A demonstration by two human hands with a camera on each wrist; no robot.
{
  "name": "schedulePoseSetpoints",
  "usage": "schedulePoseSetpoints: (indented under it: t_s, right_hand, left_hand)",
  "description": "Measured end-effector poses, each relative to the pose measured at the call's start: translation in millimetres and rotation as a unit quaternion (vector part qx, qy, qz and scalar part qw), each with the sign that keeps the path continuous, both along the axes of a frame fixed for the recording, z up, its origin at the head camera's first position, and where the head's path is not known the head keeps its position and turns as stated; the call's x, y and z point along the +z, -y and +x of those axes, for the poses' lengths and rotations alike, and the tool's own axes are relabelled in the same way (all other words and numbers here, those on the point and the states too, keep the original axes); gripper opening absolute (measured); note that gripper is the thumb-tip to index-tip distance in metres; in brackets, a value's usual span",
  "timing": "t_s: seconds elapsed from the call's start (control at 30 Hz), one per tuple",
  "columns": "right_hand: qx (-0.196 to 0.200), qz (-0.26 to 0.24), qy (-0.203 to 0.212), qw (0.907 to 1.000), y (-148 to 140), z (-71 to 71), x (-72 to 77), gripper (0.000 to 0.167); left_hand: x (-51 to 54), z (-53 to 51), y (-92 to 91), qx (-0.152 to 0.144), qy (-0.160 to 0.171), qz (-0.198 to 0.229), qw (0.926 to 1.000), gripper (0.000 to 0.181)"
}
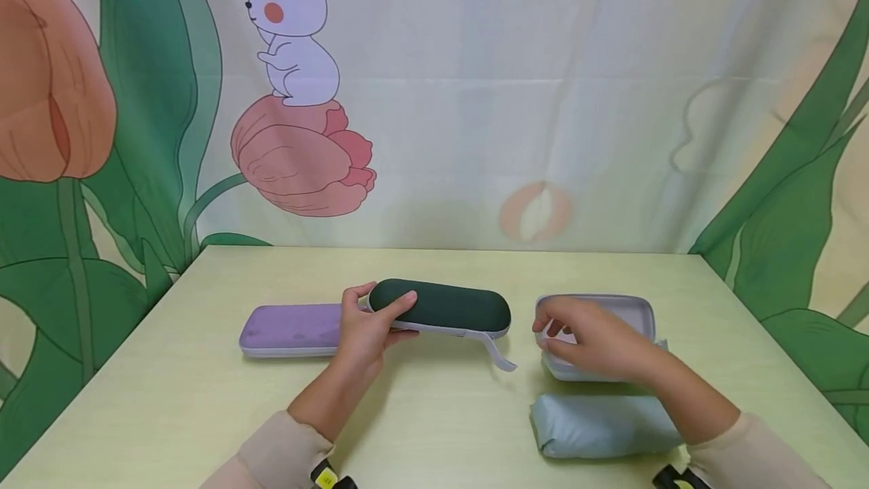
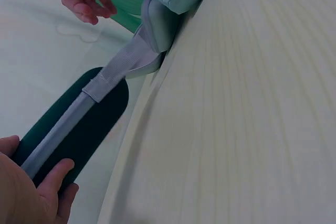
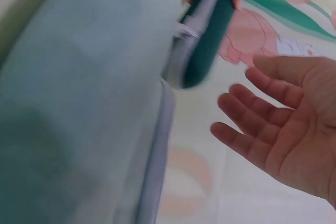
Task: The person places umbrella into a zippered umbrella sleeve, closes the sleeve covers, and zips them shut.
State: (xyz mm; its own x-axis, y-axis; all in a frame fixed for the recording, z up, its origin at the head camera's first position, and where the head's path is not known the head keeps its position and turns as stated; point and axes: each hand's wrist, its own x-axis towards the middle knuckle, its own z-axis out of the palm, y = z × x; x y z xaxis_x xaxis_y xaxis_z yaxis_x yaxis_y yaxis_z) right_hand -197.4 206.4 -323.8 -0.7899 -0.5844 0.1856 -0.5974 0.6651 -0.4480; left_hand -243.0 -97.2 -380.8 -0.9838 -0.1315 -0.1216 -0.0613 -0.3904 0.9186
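Note:
My left hand (image 1: 365, 330) grips one end of a long dark green case (image 1: 448, 306), thumb on top. The case has rounded ends and a light grey zip edge, and a grey strap (image 1: 498, 353) hangs from its right end. In the left wrist view that strap (image 2: 113, 72) runs along the case (image 2: 86, 129). My right hand (image 1: 600, 334) hovers over an open grey box-like container (image 1: 627, 306), hiding part of it. Its fingers are loosely bent and hold nothing, as the right hand (image 3: 283, 124) also shows in the right wrist view.
A flat purple case (image 1: 288, 330) lies on the pale wooden table (image 1: 434, 429) at the left, partly behind my left hand. A light blue-grey soft bundle (image 1: 604, 425) lies in front of the container. Behind the table hangs a printed cloth (image 1: 475, 134).

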Motion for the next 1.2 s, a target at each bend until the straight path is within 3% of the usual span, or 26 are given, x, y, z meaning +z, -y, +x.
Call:
schedulePoseSetpoints:
  t_s: [0.23, 0.7, 0.83, 0.9, 0.97, 1.0, 1.03, 1.07, 1.1, 1.13, 1.2]
  right_hand:
    - [0.016, 0.032, -0.033, 0.9988, -14, 4.8, 5.3, 0.016]
    - [0.024, 0.061, -0.074, 0.9951, -29, 9.8, 7.6, 0.016]
    - [0.017, 0.067, -0.067, 0.9954, -34, 12.1, 6.8, 0.015]
    - [0.017, 0.071, -0.066, 0.9951, -36, 12.8, 5.8, 0.015]
    - [0.017, 0.073, -0.067, 0.9949, -37, 13.6, 4.5, 0.015]
    - [0.019, 0.072, -0.068, 0.9949, -38, 14.0, 3.9, 0.015]
    - [0.021, 0.072, -0.067, 0.9949, -38, 14.5, 3.3, 0.015]
    - [0.023, 0.071, -0.065, 0.9950, -39, 14.9, 2.5, 0.015]
    - [0.023, 0.069, -0.062, 0.9954, -39, 15.6, 1.7, 0.015]
    - [0.024, 0.067, -0.059, 0.9957, -40, 16.4, 1.0, 0.015]
    - [0.025, 0.064, -0.050, 0.9964, -40, 17.8, -0.4, 0.016]
  left_hand:
    - [-2.6, -3.5, -7.3, -0.009, 0.000, -0.058, 0.9983, 0.078]
    - [-11.2, -9.8, -15.6, -0.017, 0.036, -0.058, 0.9975, 0.079]
    - [-15.0, -12.4, -11.8, -0.035, 0.045, -0.125, 0.9905, 0.077]
    - [-16.8, -14.7, -9.0, -0.049, 0.047, -0.191, 0.9792, 0.077]
    - [-18.0, -17.5, -6.1, -0.064, 0.044, -0.269, 0.9600, 0.076]
    - [-17.7, -18.4, -4.9, -0.072, 0.038, -0.315, 0.9454, 0.076]
    - [-17.0, -19.4, -3.8, -0.080, 0.028, -0.371, 0.9245, 0.074]
    - [-15.9, -19.9, -3.0, -0.087, 0.011, -0.433, 0.8971, 0.072]
    - [-14.4, -20.3, -2.4, -0.091, -0.009, -0.495, 0.8643, 0.068]
    - [-12.4, -20.5, -2.3, -0.092, -0.030, -0.553, 0.8275, 0.065]
    - [-6.9, -19.7, -3.1, -0.087, -0.070, -0.658, 0.7443, 0.059]
